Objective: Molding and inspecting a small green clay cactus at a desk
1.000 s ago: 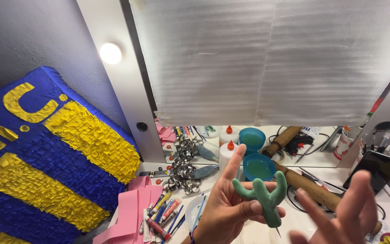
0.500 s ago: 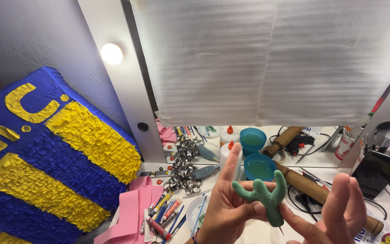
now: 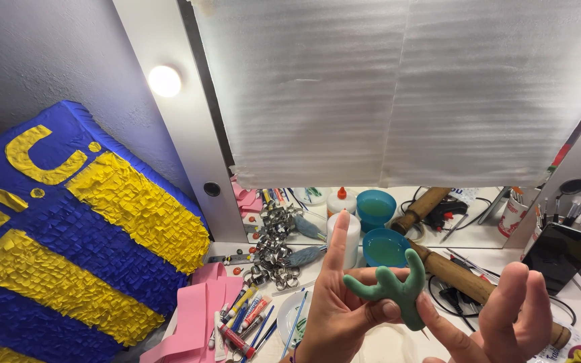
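Observation:
A small green clay cactus figure (image 3: pixel 394 289) is held up over the desk. My left hand (image 3: pixel 336 316) grips its lower arm and base between thumb and fingers, with the index finger pointing straight up. My right hand (image 3: pixel 502 319) sits just to the right, fingers spread, one fingertip touching the cactus's lower right side. A thin pin sticks out below the figure.
A blue and yellow fringed piñata (image 3: pixel 62 235) fills the left. On the desk lie pink ribbon (image 3: pixel 193 319), paint tubes and brushes (image 3: pixel 247 319), metal clips (image 3: pixel 274 252), a white glue bottle (image 3: pixel 351 235), a teal cup (image 3: pixel 384 247), a wooden rolling pin (image 3: pixel 465 279) and a phone (image 3: pixel 559 252).
My right hand has risen and moved left, closing in until a fingertip touches the cactus. My left hand keeps holding the figure in about the same spot.

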